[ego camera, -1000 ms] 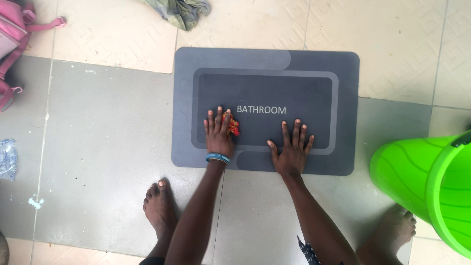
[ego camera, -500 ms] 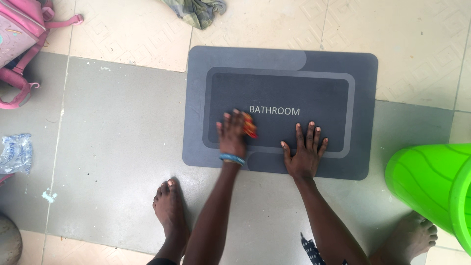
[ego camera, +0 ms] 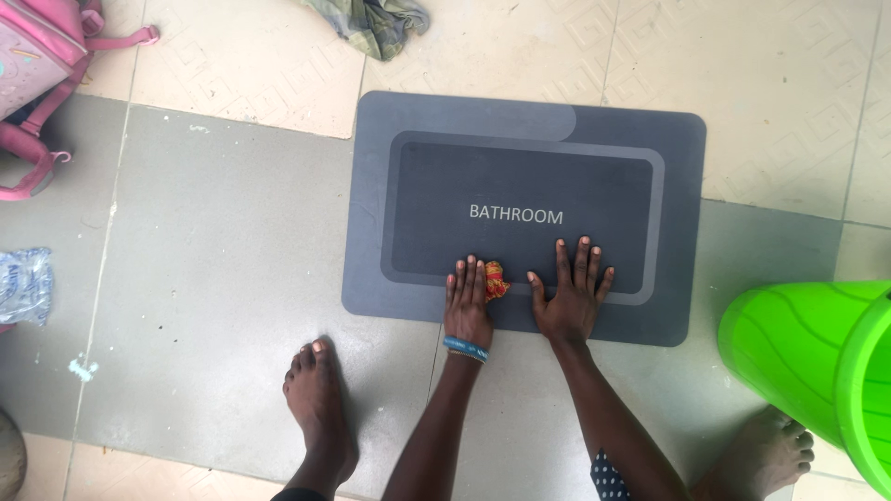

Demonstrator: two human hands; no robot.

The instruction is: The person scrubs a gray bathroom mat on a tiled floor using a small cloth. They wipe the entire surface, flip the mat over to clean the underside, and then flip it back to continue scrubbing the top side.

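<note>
A dark grey rectangular floor mat (ego camera: 445, 167) with rounded corners lies on the tiled floor. My left hand (ego camera: 467, 304) presses a small red and orange cloth (ego camera: 496, 279) onto the mat's near edge; a blue band circles that wrist. My right hand (ego camera: 568, 292) lies flat on the mat beside it, fingers spread, holding nothing. Both arms reach down from the bottom of the view.
A bright green plastic bucket (ego camera: 817, 371) stands at the right. A pink bag (ego camera: 42, 65) lies at the top left, a crumpled cloth (ego camera: 371, 20) at the top, a clear plastic wrapper (ego camera: 23, 283) at the left. My bare feet (ego camera: 316, 408) stand on the grey tiles.
The view has shifted, so the mat sits further right in the frame. My left hand with the cloth has slid slightly toward the mat's near edge; the right hand stays flat.
</note>
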